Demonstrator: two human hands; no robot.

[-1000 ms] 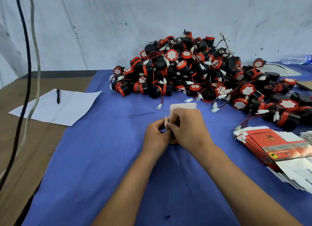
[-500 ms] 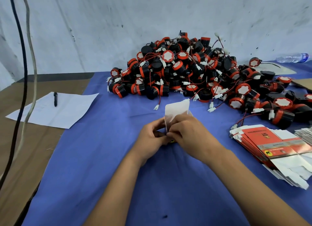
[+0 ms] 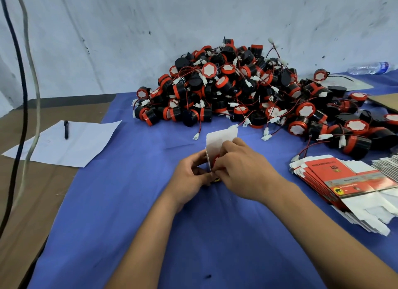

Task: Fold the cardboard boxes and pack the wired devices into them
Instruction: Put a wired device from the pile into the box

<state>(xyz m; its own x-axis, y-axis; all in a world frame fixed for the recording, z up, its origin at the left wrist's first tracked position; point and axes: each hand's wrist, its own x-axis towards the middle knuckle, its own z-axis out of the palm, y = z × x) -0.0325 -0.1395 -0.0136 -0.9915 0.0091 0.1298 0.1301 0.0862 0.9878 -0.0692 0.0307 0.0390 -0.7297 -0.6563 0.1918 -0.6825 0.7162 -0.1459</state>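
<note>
A small cardboard box (image 3: 219,141), white inside and red outside, sits partly folded between the person's two hands at the middle of the blue-covered bench (image 3: 133,202). One white flap stands up above the fingers. The left hand (image 3: 189,177) pinches the box's left edge, fingers curled around it; the right hand (image 3: 241,170) grips it from the right, fingertips pressed against the red face.

Beyond the box, toward the wall, lies a large heap of wired devices (image 3: 237,90), black and red round bodies with white labels, thin red and black wires and white plugs. The heap spreads to the right of the box along the bench. Also right of the box, nearer the person, a fanned stack of flat box blanks (image 3: 344,181) rests on the blue cloth. Far right behind the heap lies a clear plastic bottle (image 3: 370,67).

Left of the box, off the blue cloth, a white sheet of paper (image 3: 64,144) carries a black pen (image 3: 66,129). Two cables (image 3: 21,94) hang at the far left.
</note>
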